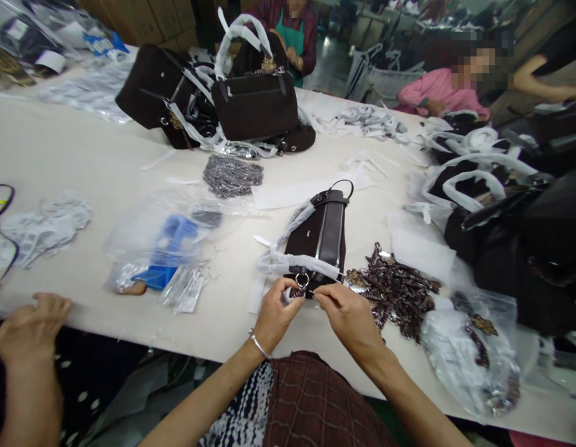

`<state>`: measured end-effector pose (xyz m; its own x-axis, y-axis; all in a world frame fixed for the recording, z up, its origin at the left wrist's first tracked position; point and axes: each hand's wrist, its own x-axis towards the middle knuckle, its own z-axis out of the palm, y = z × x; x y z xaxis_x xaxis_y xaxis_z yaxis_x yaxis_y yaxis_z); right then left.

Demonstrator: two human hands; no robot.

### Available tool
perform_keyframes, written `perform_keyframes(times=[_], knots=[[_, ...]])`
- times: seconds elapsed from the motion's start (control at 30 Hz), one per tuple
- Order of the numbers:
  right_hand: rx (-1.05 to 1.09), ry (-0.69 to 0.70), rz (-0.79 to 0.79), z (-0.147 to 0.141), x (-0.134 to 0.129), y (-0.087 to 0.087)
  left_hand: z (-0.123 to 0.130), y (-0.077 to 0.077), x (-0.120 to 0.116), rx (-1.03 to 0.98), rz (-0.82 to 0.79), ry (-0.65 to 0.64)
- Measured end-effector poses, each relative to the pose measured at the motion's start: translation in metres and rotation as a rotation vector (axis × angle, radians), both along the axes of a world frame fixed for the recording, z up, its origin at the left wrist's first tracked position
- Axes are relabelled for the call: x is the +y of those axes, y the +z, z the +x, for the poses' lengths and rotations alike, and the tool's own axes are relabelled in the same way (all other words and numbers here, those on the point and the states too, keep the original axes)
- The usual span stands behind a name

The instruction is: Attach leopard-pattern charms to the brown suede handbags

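Observation:
A dark brown handbag (332,233) lies on the table in front of me, its handles wrapped in white padding (306,263). At its near end, my left hand (279,313) pinches a short dark chain piece (297,292) just below a silver ring (301,279). Close to its right, my right hand (346,310) is closed, thumb and forefinger pressed on something thin and pale, too small to name. The fingertips of both hands are a little apart. A pile of dark chains (395,288) is to the right of the bag.
Stacked handbags (257,105) stand at the back, more (525,242) at the right. Plastic bags (143,233), a blue object (174,242) and a chain bundle (232,176) lie left of centre. A clear bag (474,360) is near right. Another person's hand (31,323) rests at the left edge.

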<state>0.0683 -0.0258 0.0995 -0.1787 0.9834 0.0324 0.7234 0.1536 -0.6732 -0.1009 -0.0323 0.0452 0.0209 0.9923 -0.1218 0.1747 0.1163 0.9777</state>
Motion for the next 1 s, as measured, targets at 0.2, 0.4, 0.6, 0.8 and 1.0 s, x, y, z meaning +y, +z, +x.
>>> perform_keyframes(times=[0.2, 0.4, 0.6, 0.8, 1.0], knots=[[-0.178, 0.093, 0.09, -0.002, 0.003, -0.013, -0.001, -0.001, 0.0, -0.036, -0.017, 0.017], [-0.223, 0.148, 0.115, -0.01, 0.007, -0.015, 0.0, -0.003, -0.002, -0.05, -0.02, 0.04], [-0.285, 0.179, 0.107, -0.012, 0.01, -0.013, -0.001, -0.005, -0.003, 0.044, 0.04, 0.041], [-0.364, 0.189, 0.125, -0.011, 0.013, -0.014, 0.0, -0.007, -0.005, 0.043, 0.076, 0.049], [-0.233, 0.205, 0.1, -0.014, 0.015, -0.017, -0.001, -0.008, -0.004, 0.081, 0.083, 0.037]])
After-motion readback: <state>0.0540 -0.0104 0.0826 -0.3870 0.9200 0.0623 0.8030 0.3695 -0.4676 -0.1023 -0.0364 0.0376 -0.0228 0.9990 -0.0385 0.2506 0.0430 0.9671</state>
